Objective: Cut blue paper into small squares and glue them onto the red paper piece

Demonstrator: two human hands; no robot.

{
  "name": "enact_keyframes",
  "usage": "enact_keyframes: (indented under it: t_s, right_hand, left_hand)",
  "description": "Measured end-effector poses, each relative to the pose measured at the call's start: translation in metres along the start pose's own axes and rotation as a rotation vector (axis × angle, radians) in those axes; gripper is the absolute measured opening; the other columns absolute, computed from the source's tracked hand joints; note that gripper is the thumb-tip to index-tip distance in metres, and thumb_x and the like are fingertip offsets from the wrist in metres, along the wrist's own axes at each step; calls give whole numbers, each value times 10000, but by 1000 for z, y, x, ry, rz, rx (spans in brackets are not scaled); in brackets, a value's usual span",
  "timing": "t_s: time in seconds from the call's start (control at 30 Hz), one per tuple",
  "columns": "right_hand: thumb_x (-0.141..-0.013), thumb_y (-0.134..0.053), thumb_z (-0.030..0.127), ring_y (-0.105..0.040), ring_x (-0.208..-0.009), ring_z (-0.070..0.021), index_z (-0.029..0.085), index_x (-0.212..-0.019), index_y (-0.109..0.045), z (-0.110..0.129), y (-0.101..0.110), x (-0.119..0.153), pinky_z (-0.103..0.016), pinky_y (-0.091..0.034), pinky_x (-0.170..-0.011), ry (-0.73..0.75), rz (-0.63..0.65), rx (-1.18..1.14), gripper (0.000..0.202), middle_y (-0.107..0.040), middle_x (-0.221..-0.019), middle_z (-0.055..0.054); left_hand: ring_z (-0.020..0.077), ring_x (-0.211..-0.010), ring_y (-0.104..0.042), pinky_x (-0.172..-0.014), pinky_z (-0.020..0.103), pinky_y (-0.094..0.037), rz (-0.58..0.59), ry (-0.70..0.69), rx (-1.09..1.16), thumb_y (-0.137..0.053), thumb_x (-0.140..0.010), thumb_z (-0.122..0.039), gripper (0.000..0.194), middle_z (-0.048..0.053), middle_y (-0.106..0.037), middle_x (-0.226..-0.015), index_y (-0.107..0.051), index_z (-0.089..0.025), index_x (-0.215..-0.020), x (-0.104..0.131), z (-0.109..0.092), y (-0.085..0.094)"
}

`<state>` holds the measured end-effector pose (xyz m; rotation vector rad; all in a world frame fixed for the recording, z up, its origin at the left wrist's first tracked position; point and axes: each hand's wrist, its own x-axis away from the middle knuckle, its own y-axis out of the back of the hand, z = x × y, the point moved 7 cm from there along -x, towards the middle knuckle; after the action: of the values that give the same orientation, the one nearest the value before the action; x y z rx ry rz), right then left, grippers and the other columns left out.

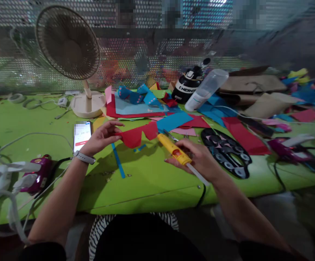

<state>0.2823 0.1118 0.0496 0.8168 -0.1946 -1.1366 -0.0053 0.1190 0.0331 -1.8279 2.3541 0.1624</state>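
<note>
My left hand pinches one end of a red paper cutout, shaped like a pair of glasses, and holds it above the green table. My right hand is wrapped around a yellow hot glue gun with a clear glue stick jutting from its back. The gun's tip is close to the right end of the cutout; I cannot tell whether they touch. Below the cutout lie a narrow blue paper strip and small blue scraps. A blue paper rectangle lies just behind the gun.
A fan and a lit phone stand and lie at left. Behind are a black bottle, a tilted clear bottle and coloured paper. A black palette lies right. Purple power strips with cables sit at both sides.
</note>
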Motion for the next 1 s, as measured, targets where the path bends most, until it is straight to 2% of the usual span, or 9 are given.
enact_keyframes:
  t_s: [0.07,0.13,0.27,0.4,0.53,0.63,0.8,0.9,1.0]
  right_hand:
    - [-713,-737,527,-631,-700,-224,229,-886,-606,-31,28,14,-336,-486,-644,-43,-135,286,369,-693,-827,-72]
    - [-721,-703,515,-659,-804,-278,224,-925,-608,-73,58,30,-375,-500,-711,-170,-223,489,368,-707,-897,-101]
    - [-693,-695,393,-663,-916,-322,214,-976,-606,-147,105,60,-411,-501,-781,-312,-205,644,346,-695,-1040,-137]
    - [-741,-681,357,-653,-933,-337,197,-952,-621,-185,130,78,-400,-478,-768,-344,-233,696,272,-677,-1038,-176]
    - [-782,-661,352,-637,-964,-316,218,-912,-637,-186,130,78,-399,-471,-798,-236,-248,714,188,-675,-1009,-147]
    - [-795,-638,342,-623,-994,-322,201,-928,-654,-177,126,72,-428,-458,-859,-226,-235,744,194,-678,-1017,-154]
    - [-853,-527,338,-621,-985,-307,186,-905,-662,-130,112,55,-418,-465,-878,-221,-381,778,210,-682,-970,-148]
    - [-853,-514,361,-656,-884,-253,202,-891,-662,-107,81,36,-370,-492,-818,-201,-248,637,220,-698,-911,-96]
    - [-796,-590,410,-669,-785,-230,207,-865,-651,-106,49,24,-338,-495,-709,-298,-62,592,223,-709,-870,-69]
  left_hand:
    - [117,-837,-647,-791,224,-536,-50,-6,4,-772,-757,-186,380,28,-671,-906,-629,-188,-1109,-2,-1,5]
    - [124,-839,-655,-790,223,-538,-112,-15,-5,-790,-731,-181,370,31,-682,-908,-654,-190,-1075,-4,-1,12]
    - [123,-820,-651,-796,229,-546,-189,-73,24,-826,-681,-199,371,18,-704,-925,-695,-230,-1027,-8,-3,21]
    - [140,-817,-642,-778,252,-554,-248,-74,43,-838,-644,-189,384,10,-709,-920,-712,-271,-997,-9,-2,25]
    - [151,-783,-641,-746,267,-548,-293,-56,33,-836,-624,-196,395,4,-704,-830,-702,-253,-991,-8,-3,27]
    - [152,-779,-645,-750,275,-546,-309,-50,43,-836,-615,-208,393,1,-714,-831,-698,-253,-981,-8,-4,27]
    - [157,-770,-646,-760,298,-550,-323,-47,65,-823,-622,-186,378,-10,-715,-817,-702,-281,-968,-9,-3,25]
    - [141,-762,-645,-752,270,-546,-321,-74,75,-814,-626,-174,371,-4,-709,-816,-698,-258,-968,-9,-3,23]
    - [113,-749,-646,-747,227,-538,-302,-68,92,-804,-615,-148,386,-6,-706,-826,-685,-225,-974,-9,-1,21]
